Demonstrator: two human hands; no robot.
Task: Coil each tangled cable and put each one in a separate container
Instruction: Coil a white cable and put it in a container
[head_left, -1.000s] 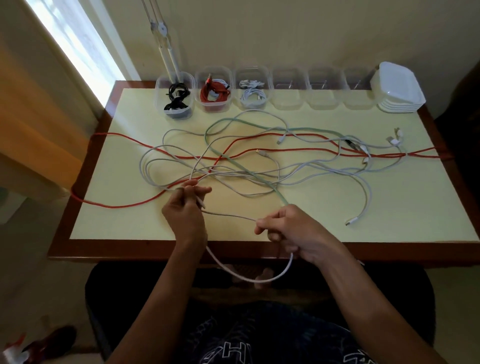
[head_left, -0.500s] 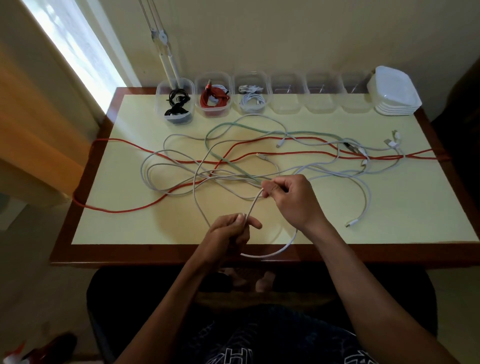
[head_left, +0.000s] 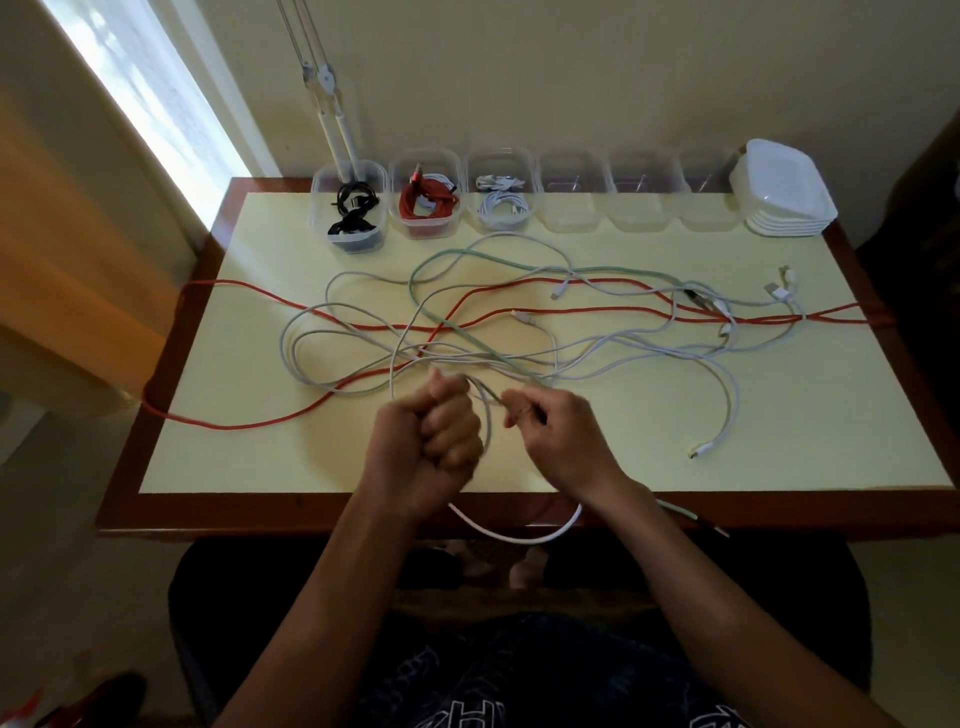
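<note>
Behind, red cable (head_left: 597, 312) crosses tangle; containers (head_left: 571, 195) seemingly hold nothing.

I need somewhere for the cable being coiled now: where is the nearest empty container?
In the head view, the first empty container stands in the back row, fourth from the left, directly right of the container with the white cable.

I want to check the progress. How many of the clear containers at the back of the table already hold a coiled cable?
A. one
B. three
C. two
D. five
B: the black cable, the red cable and the white cable each lie in their own container, and the three containers to their right hold no cable.
</note>
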